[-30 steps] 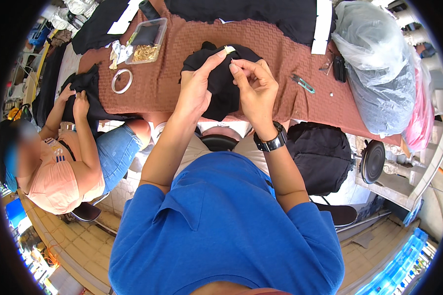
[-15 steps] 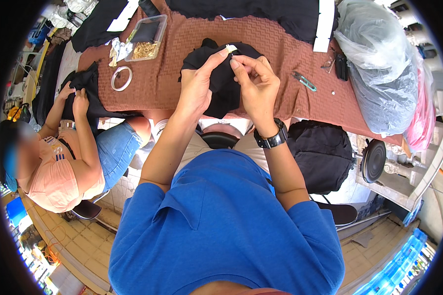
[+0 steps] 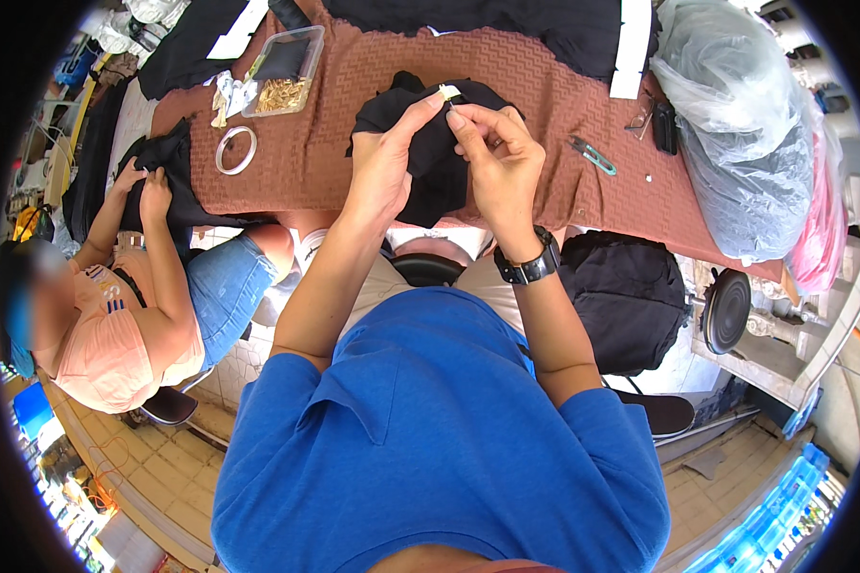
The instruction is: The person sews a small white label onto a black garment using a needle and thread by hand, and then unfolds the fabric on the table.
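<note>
A bunched piece of black cloth (image 3: 437, 186) is held up in front of me over the table's near edge. My left hand (image 3: 384, 172) grips it from the left, thumb stretched along its top. At that thumb's tip sits a small pale yellow-white piece (image 3: 450, 92), too small to identify. Just right of it, my right hand (image 3: 506, 167) pinches with thumb and forefinger close against the cloth; whatever is between these fingertips is too small to make out. The left fingers are mostly hidden behind the cloth.
On the brown-covered table (image 3: 296, 177) lie a clear box (image 3: 306, 57) of gold-coloured pieces, a white tape roll (image 3: 236, 151) and thread snips (image 3: 594, 155). Plastic-wrapped bundles (image 3: 745, 143) stand at right. A seated co-worker (image 3: 115, 325) at left handles black cloth.
Almost nothing differs. Both hands keep their places at the cloth, and the right fingertips shift only slightly beside the pale piece.
</note>
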Demonstrator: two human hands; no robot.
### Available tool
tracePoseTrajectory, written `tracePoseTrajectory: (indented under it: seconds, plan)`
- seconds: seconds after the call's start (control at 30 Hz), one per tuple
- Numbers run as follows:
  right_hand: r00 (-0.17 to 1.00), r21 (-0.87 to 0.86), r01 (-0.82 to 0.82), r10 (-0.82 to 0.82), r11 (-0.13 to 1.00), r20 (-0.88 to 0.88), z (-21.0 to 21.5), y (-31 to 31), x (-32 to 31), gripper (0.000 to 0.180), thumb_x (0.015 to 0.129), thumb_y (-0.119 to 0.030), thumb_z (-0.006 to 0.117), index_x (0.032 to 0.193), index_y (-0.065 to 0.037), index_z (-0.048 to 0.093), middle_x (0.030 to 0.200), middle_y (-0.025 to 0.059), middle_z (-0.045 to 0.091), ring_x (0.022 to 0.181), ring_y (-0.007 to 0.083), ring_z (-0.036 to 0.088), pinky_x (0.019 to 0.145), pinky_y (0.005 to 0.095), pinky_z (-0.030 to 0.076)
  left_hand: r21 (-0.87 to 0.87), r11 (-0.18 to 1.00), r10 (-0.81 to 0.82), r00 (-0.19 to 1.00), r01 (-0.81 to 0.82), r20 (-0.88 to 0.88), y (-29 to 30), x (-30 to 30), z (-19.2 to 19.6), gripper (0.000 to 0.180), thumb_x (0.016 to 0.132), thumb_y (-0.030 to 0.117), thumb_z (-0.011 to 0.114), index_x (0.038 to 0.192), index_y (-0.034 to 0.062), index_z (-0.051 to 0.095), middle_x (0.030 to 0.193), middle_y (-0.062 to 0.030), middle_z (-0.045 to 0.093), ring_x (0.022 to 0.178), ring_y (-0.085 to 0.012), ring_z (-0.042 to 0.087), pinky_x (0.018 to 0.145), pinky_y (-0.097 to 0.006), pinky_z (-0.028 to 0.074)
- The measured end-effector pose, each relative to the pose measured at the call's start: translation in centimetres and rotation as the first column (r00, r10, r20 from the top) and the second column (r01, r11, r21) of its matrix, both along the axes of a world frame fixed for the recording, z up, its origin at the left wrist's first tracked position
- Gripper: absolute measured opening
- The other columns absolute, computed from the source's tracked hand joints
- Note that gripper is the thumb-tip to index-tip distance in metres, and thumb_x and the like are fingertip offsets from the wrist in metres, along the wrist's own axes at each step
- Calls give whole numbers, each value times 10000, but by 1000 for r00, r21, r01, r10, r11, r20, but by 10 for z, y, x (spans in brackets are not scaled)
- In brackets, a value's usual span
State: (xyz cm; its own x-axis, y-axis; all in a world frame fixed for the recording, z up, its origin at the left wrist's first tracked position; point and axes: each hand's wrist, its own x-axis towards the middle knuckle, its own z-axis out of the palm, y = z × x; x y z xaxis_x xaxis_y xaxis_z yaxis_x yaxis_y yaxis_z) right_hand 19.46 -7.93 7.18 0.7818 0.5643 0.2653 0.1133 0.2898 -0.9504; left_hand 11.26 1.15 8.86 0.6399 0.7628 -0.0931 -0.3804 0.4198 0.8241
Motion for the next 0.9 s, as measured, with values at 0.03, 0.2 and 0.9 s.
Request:
tracePoseTrajectory:
  seconds: [0.03, 0.2, 0.9]
  plan:
    - [1000, -4, 0, 0, 1000, 1, 1, 0, 0, 106, 872, -15, 744, 976, 0, 753, 785, -5, 517, 644, 57, 536, 545, 203, 425, -6, 1000, 4, 1000, -4, -5, -1, 0, 2, 58, 900, 69, 710, 947, 35, 704, 892, -5, 691, 803, -68, 652, 706, -210, 525]
    - [1000, -3, -2, 2, 1000, 2, 0, 0, 1, 103, 875, -21, 745, 976, -3, 753, 793, -4, 515, 648, 60, 540, 557, 201, 439, -11, 1000, -3, 1000, 3, -12, 0, 0, 1, 78, 897, 69, 714, 961, 25, 709, 908, -14, 698, 804, -73, 657, 706, -213, 529]
    - [984, 44, -49, 56, 998, -168, -7, 5, 4, 71, 878, -33, 744, 929, 13, 724, 859, 25, 607, 709, 76, 595, 637, 210, 490, 55, 998, 32, 999, -30, -37, 0, 5, -5, 70, 877, 69, 734, 923, 17, 724, 878, -6, 702, 798, -57, 641, 709, -205, 496]
